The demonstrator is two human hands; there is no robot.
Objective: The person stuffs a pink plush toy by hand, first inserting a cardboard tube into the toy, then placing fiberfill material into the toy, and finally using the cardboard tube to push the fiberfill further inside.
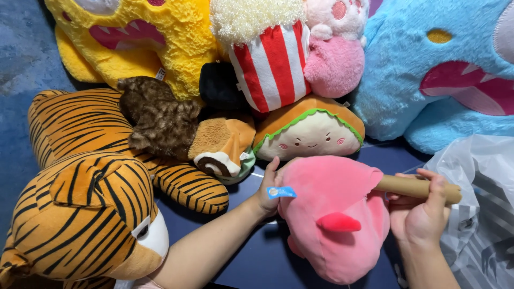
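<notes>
Left hand (266, 192) grips pink plush (334, 214) by its tagged edge | right hand (420, 214) clenches its brown stick (415, 187) | plush low on blue surface (257, 262), before sandwich plush (308, 128) | advice: keep both grips firm, stick level.

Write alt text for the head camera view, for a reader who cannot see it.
Two bare hands hold a pink plush toy on a dark blue surface: the left hand grips its side by a blue tag, the right hand holds its tan stick. Around it lie a tiger plush, a striped popcorn plush and a plastic bag.
</notes>
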